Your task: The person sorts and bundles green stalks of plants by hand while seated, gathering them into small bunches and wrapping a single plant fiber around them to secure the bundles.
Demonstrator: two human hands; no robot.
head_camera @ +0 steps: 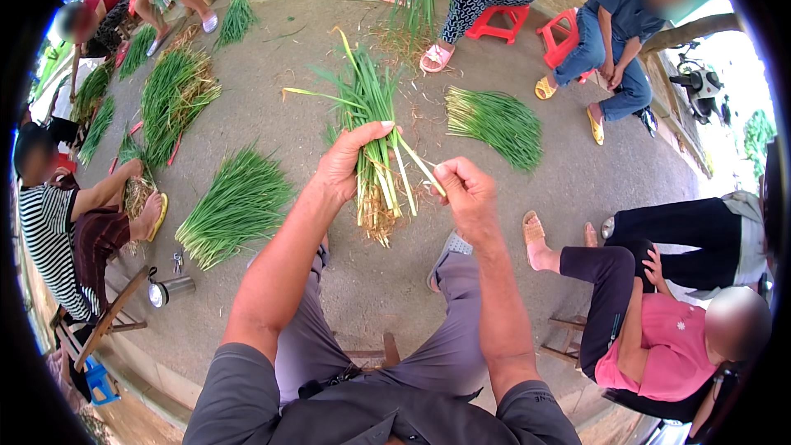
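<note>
My left hand [346, 164] grips a bunch of garlic chives [371, 99], thumb pressed across the stems. The green leaves point away from me, two of them yellowed, and dry brown husk [374, 213] hangs about the stem ends nearest me. With thumb and fingers my right hand [463, 191] pinches the pale end of one stem [420, 164] that slants out from the bunch. On the ground left of the bunch lies a fanned pile of chives [238, 204]. Another neat pile of chives [494, 123] rests to the right, pale ends towards the bunch.
Several people sit around on low stools, including a person in a pink shirt [667, 340] at right and one in stripes [55, 210] at left. A steel flask [173, 289] and keys [178, 261] lie at lower left. Red stools [500, 21] stand beyond. A large chive heap [176, 96] lies far left.
</note>
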